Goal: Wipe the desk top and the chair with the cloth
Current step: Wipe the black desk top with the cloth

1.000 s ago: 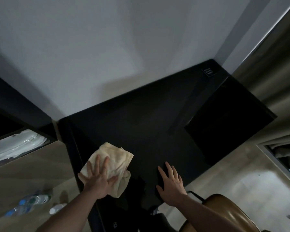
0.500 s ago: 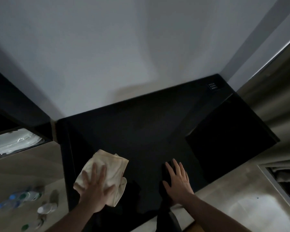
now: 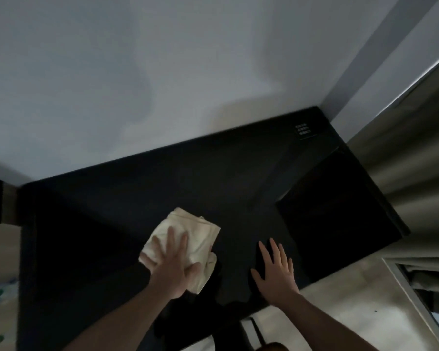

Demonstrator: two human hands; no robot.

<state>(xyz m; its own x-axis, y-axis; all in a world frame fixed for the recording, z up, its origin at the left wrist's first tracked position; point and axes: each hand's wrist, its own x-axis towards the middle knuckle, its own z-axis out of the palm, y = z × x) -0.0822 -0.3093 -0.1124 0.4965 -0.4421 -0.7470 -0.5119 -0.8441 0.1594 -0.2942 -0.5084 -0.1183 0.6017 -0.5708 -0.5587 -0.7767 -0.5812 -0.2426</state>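
- The cloth (image 3: 185, 243) is cream-coloured, folded into a rumpled pad with creased layers, lying on the black desk top (image 3: 127, 198) at lower centre of the frame.
- The left hand (image 3: 174, 268) lies flat on it, fingers spread wide, pressing rather than clutching.
- The right hand (image 3: 274, 271) rests open, palm down, on bare desk just right of the cloth, holding nothing.
- A white wall (image 3: 162, 72) fills the upper frame.
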